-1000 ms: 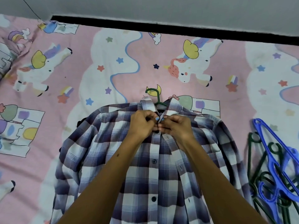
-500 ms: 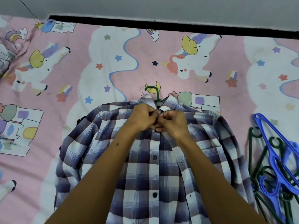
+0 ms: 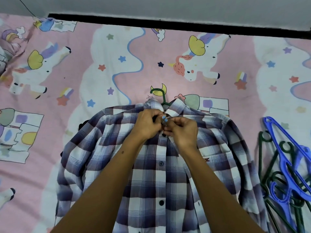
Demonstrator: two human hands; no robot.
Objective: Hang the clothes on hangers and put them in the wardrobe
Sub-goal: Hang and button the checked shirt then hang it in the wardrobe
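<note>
One plaid shirt (image 3: 151, 165) lay flat on the bedsheet (image 3: 101, 64), three buttons showing. Both hands met at its collar, left hand (image 3: 146, 123) and right hand (image 3: 182, 130) pinching the placket. One green hanger hook (image 3: 159, 95) protruded beyond.

A purple-and-white checked button-up shirt (image 3: 151, 165) lies flat, front up, in the middle of a bed covered by a pink unicorn-print sheet (image 3: 67, 148), its collar toward the far edge. The hook of a dark green plastic hanger (image 3: 159, 95) juts out of the collar onto the sheet beyond. The left hand (image 3: 146, 125) and right hand (image 3: 182, 130) meet on the shirt just below the collar, touching, their fingers (image 3: 164, 117) pinching the placket. To the right of the shirt, a blue plastic hanger (image 3: 286, 165) lies across a heap of dark green hangers (image 3: 272, 179).
</note>
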